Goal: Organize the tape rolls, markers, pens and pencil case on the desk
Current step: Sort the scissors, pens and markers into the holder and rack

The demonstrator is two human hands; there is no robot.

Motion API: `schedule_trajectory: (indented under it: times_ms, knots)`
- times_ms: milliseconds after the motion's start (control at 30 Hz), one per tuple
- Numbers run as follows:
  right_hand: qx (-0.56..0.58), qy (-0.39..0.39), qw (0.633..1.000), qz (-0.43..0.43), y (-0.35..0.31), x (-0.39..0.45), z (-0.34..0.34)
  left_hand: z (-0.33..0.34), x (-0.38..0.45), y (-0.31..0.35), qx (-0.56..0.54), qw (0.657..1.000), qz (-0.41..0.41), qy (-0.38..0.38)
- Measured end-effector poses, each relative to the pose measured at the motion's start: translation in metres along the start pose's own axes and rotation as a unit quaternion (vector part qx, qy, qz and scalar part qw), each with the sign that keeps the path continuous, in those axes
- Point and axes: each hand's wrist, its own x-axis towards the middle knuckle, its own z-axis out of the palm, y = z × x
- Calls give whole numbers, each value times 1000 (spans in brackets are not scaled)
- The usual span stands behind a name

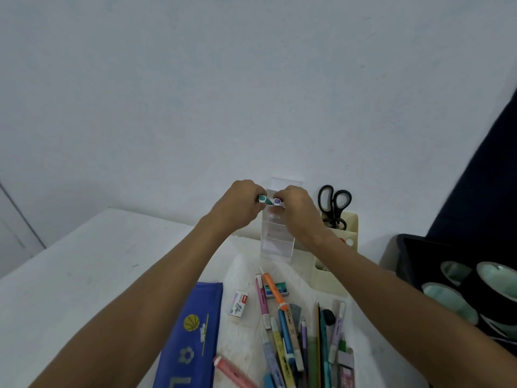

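My left hand (240, 204) grips a teal-capped marker (263, 198) and my right hand (298, 212) grips a purple-capped marker (276, 201). Both are held above a clear acrylic tiered holder (275, 242) at the back of the desk by the wall. A blue pencil case (193, 331) with a basketball print lies at the near left. A loose pile of pens and markers (293, 340) sits at the near centre, with an orange marker (274, 289) and a pink marker (263, 301) at its top. Tape rolls (458, 295) lie in a black tray on the right.
A cream desk organiser (349, 233) with black scissors (334, 204) stands right of the clear holder. Two small staple boxes (238, 303) (276, 289) lie near the pens. A pink highlighter (232, 371) lies by the pencil case. The black tray (402, 253) borders the right side.
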Motion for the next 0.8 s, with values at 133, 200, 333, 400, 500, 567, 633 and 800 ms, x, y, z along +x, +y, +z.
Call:
schedule_trajectory:
  times_ms: [133,200,333,400,500,567,633,800]
  knots:
    - [3,-6,1000,3,3,5,9,6,10,-3,-9,1000,0,-26]
    - [3,2,1000,-5,5,5,13,10,13,-5,-17,999,3,-30]
    - [-20,24,999,-16,10,6,19,18,17,-9,-22,999,12,-23]
    - [-31,31,999,-15,12,6,22,21,18,-11,-21,999,21,-14]
    - [-43,47,998,-14,13,5,25,22,17,-11,-22,999,40,3]
    - [-52,59,997,-25,15,5,27,23,17,-11,-26,998,46,13]
    - [-64,66,995,-39,17,5,30,24,18,-11,-16,999,46,19]
    - [-99,99,988,-63,23,5,37,30,21,-9,14,999,36,32]
